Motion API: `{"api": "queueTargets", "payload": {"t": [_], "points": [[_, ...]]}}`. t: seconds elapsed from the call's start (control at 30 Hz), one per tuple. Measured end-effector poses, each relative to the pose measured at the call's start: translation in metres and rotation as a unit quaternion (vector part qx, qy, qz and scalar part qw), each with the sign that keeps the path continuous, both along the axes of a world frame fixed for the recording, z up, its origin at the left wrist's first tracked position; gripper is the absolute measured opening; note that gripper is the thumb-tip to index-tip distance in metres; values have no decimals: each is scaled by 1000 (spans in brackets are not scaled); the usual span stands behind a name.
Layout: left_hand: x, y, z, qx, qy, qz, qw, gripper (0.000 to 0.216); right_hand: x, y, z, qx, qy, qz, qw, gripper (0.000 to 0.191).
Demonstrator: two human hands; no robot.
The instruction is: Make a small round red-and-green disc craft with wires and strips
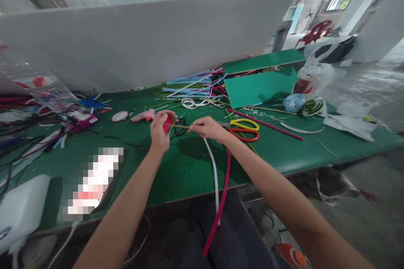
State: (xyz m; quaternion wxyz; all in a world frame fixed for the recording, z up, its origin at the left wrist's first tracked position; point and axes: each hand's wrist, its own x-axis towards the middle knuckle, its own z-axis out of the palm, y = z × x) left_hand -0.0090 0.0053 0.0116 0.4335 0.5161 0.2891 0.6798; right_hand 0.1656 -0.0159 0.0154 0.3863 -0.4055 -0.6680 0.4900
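Note:
My left hand (160,130) is closed around a small pink-red fuzzy piece (167,124) with a green edge, partly hidden by the fingers. A thin brown strip (179,126) stretches straight from that piece to my right hand (206,129), whose fingertips pinch its other end. Below the right hand, a white fuzzy stem (215,168) and a red fuzzy stem (224,193) hang over the table's front edge; whether the hand holds them is unclear. Scissors (244,124) with yellow and orange handles lie just behind the right wrist.
On the green table (176,180) lie a bundle of coloured stems (189,86), a green box (261,86), yarn-like balls (294,103) and a pink glue gun (145,116). A pixelated bright object (94,183) and a white box (23,208) are at left. A pale board (142,42) stands behind.

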Motion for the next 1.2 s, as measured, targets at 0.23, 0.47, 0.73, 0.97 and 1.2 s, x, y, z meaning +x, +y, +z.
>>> {"api": "queueTargets", "payload": {"t": [0.23, 0.47, 0.73, 0.97, 1.2], "points": [[0, 0, 3, -2, 0, -26, 1000, 20, 1, -1, 3, -24, 31, -3, 999, 19], [4, -4, 1, -42, 44, -74, 995, 38, 11, 6, 5, -9, 67, -71, 995, 22], [5, -5, 1, -74, 10, -89, 993, 35, 16, 10, 1, 0, 59, -73, 996, 23], [5, -5, 1, -87, 17, -101, 991, 48, 15, 9, 3, -12, 62, -86, 994, 22], [3, -3, 0, -84, 21, -111, 990, 47, 15, 10, 1, -13, 72, -82, 994, 22]]}}
